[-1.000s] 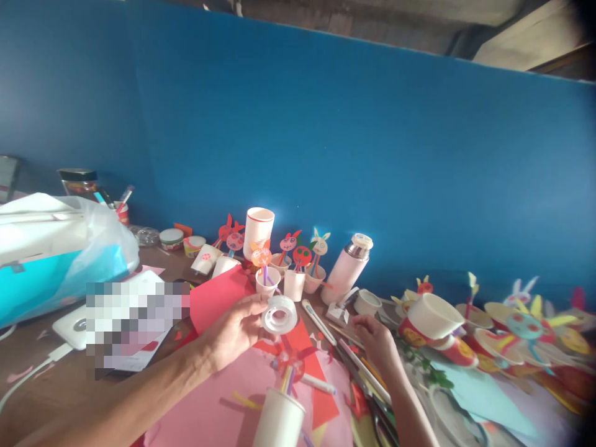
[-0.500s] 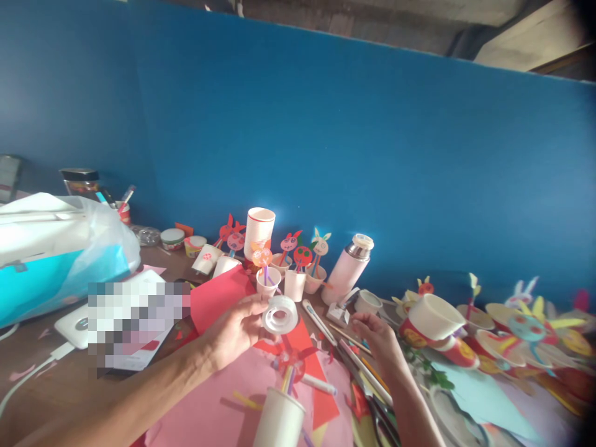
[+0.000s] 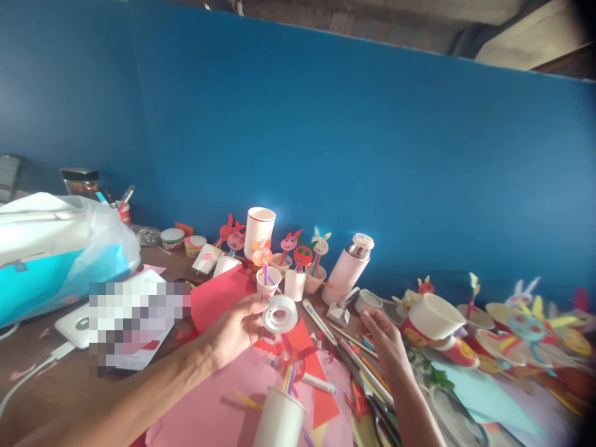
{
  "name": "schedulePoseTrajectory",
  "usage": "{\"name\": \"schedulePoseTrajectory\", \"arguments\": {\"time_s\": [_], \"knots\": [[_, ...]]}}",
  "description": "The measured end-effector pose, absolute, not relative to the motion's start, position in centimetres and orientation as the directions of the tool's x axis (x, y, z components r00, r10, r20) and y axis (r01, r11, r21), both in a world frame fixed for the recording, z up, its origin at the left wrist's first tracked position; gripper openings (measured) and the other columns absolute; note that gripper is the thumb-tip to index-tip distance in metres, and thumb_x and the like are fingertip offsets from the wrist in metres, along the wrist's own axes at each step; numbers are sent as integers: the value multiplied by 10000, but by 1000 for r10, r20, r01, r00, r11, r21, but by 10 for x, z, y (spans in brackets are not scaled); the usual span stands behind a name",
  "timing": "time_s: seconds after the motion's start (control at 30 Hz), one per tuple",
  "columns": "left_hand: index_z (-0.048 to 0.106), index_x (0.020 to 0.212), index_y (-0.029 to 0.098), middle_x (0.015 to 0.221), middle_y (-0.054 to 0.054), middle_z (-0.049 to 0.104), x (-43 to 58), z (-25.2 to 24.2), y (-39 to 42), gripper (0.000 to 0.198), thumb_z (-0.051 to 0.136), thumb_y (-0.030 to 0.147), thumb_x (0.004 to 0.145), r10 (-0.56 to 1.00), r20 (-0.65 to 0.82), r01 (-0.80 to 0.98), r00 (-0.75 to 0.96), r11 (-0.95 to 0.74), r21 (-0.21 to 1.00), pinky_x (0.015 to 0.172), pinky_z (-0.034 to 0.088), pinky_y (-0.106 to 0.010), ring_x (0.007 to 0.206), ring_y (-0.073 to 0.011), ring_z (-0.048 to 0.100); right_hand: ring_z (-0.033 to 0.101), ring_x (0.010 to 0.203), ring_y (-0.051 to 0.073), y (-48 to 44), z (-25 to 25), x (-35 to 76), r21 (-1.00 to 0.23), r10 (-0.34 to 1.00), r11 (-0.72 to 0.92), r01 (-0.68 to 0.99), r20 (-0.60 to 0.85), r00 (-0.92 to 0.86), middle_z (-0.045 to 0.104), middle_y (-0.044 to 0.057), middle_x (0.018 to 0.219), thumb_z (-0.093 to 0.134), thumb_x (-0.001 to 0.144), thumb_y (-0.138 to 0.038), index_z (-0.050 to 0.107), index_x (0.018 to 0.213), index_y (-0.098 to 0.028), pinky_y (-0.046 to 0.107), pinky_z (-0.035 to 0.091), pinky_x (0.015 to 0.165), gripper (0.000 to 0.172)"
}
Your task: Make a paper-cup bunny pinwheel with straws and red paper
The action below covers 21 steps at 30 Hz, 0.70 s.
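Observation:
My left hand (image 3: 237, 329) grips a roll of clear tape (image 3: 292, 317) by its left edge, thumb and fingers closed on it. To the right, my right hand (image 3: 385, 338) is raised over pens and scissors (image 3: 379, 416), fingertips pinched together. Whatever they hold is too small or too clear to make out. Below the tape stands a white paper cup (image 3: 279, 422) with coloured straws rising from it. At their top is a red paper figure (image 3: 293, 360), partly blurred, above pink paper (image 3: 200, 403).
A pink thermos (image 3: 344, 273) and several paper-cup puppets (image 3: 295, 282) stand near the blue wall (image 3: 298, 124). More decorated cups (image 3: 435, 318) crowd the right side. On the left are a plastic bag (image 3: 112, 236), a white power bank (image 3: 77, 326) and a phone (image 3: 135, 357).
My right hand has shifted slightly to the right, away from the tape roll. My left hand and the tape have hardly moved.

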<state>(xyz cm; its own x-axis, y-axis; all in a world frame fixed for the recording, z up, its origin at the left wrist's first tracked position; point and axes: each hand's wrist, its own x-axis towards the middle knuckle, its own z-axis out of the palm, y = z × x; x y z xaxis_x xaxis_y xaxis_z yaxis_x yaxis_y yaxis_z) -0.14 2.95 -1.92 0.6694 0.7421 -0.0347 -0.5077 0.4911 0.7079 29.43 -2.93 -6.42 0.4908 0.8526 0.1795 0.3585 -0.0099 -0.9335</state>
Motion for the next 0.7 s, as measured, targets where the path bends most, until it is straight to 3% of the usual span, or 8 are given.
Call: {"name": "schedulePoseTrajectory", "arguments": {"time_s": [0.17,0.3,0.43,0.57,0.7], "knots": [[691,864,130,847,-77,697,-1,-17,29,147,603,201,770,764,-45,-505,644,468,725,587,522,-276,745,-201,640,366,479,118,-28,-65,298,-883,774,-105,458,216,594,380,-60,475,449,785,-452,391,546,-220,233,319,496,338],[690,853,130,841,-72,697,-2,-17,28,138,609,201,767,766,-43,-511,642,469,721,589,517,-272,749,-200,636,400,509,138,-31,-60,302,-833,716,-202,515,233,658,467,-34,494,446,785,-418,473,580,-215,242,310,506,290],[684,881,118,852,-81,693,-2,-16,28,161,573,200,797,760,-47,-493,648,465,735,605,507,-270,759,-197,628,405,502,146,-35,-56,302,-806,676,-257,533,243,695,470,-16,470,419,806,-473,484,549,-206,251,303,494,377],[684,874,122,848,-76,690,-2,-14,28,160,559,196,806,758,-48,-493,650,469,733,607,501,-272,762,-192,621,396,469,134,-34,-60,305,-808,702,-234,541,244,669,417,-30,433,415,802,-495,423,501,-209,247,317,479,415],[688,846,119,831,-86,688,-1,-14,28,141,604,202,769,763,-65,-498,643,481,722,592,501,-270,743,-193,623,477,527,152,-30,-69,312,-805,766,-174,567,251,592,523,-14,503,479,744,-421,513,562,-196,251,373,538,292]]}}
